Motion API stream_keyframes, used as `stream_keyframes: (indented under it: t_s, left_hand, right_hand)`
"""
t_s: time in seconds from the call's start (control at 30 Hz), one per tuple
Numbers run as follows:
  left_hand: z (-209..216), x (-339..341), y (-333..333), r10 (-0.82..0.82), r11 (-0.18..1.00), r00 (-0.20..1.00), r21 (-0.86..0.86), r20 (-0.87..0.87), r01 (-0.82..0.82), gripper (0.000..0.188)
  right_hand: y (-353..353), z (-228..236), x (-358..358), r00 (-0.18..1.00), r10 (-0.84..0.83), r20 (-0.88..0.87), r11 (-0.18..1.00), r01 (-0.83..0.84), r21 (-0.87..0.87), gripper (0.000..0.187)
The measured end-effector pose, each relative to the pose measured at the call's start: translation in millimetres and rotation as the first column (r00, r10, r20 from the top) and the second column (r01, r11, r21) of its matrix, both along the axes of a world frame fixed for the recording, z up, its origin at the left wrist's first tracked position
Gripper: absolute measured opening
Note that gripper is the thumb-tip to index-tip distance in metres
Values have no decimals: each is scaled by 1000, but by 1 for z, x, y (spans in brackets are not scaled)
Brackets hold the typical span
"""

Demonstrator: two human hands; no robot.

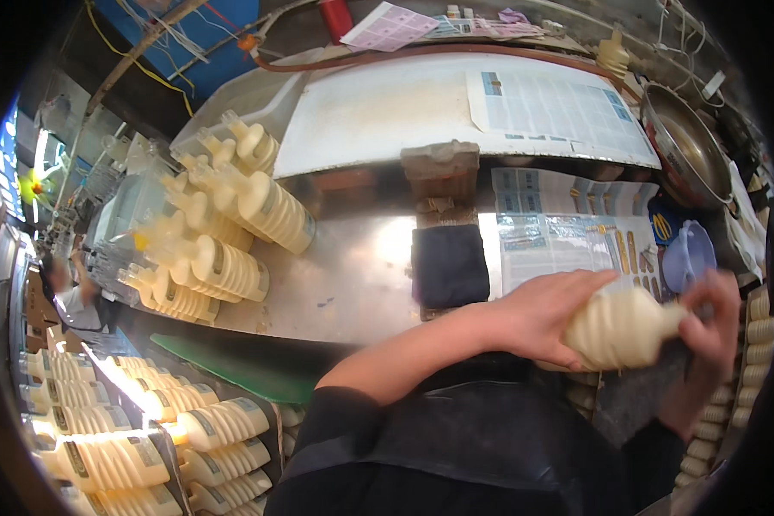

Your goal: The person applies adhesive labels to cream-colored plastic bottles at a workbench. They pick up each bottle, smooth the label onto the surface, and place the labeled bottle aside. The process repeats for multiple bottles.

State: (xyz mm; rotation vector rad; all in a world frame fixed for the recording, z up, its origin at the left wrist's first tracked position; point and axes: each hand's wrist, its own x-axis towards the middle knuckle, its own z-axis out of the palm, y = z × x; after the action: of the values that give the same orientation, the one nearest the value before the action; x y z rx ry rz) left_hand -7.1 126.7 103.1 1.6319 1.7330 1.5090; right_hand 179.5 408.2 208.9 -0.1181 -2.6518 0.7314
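Note:
A cream-coloured ribbed plastic bottle (615, 331) lies on its side in front of me at the right, its narrow neck pointing right. My left hand (542, 318) is wrapped over the bottle's base end, thumb below and fingers above. At the neck, my right hand (709, 322) has its fingers curled in and pinching; it is a little blurred. Just beyond the bottle, small brass-coloured strips (632, 254) lie on a printed sheet (525, 241). A bluish plastic bowl (690, 256) stands behind my right hand.
Similar bottles (219, 267) are clustered at the metal table's left; more are stacked lower left (103, 460) and along the right edge. A dark cloth-covered block (449, 265) sits mid-table. Behind are a white board (378, 107) and a large metal pan (688, 142). Another person (77, 301) is far left.

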Motion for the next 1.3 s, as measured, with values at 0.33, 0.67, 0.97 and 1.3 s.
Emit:
stream_keyframes:
  t_s: [0.33,0.67,0.97,1.3]
  left_hand:
    - [-32,-49,-103,564,728,413,-194,716,-658,90]
    - [-44,-70,-108,779,607,401,-418,483,-676,86]
    - [-48,-56,-100,663,658,319,-324,677,-680,83]
    - [-63,-45,-105,681,618,356,-241,640,-748,83]
  right_hand:
    - [-170,-84,-223,845,438,307,745,-150,-650,52]
    - [-197,-173,-220,871,470,146,342,-27,-939,67]
    - [-141,-163,-178,916,234,326,782,22,-623,37]
    - [-111,-181,-70,990,62,123,998,-64,14,15]
